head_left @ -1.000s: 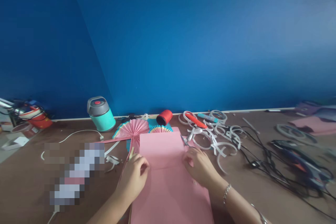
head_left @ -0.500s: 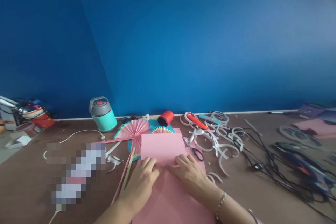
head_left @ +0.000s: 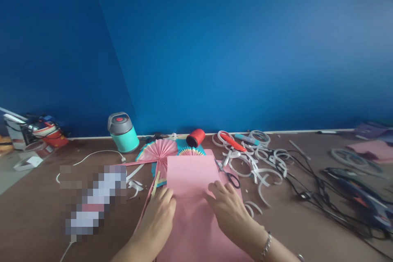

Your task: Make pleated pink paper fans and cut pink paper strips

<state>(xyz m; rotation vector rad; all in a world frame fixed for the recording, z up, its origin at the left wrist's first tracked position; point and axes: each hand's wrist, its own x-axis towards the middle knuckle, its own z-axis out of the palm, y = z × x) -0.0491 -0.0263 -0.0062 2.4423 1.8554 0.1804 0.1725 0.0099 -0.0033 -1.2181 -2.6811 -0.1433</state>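
A pink paper sheet (head_left: pixel 192 176) lies in front of me, on top of more pink paper (head_left: pixel 190 229), with a faint crease line across it between my hands. My left hand (head_left: pixel 159 213) has its fingers curled at the sheet's left edge, and its thumb is mostly hidden. On the right side of the same sheet, my right hand (head_left: pixel 227 206) bends its fingers over the paper, thumb pointing inward. Just beyond are a pink pleated paper fan (head_left: pixel 160 151) and a smaller pleated piece (head_left: pixel 192 152). Scissors (head_left: pixel 233 180) with dark handles rest by the sheet's right edge.
A red thread spool (head_left: pixel 195 137) and a teal flask (head_left: pixel 125 137) stand near the blue wall. White curled strips (head_left: pixel 260 172), an orange-red cutter (head_left: pixel 233 142) and black cables (head_left: pixel 319 188) spread rightward. A blurred-out object (head_left: pixel 98 196) lies left, with a white cord.
My hands have slid apart from the middle of the sheet toward its two sides. The view has shifted slightly to the left.
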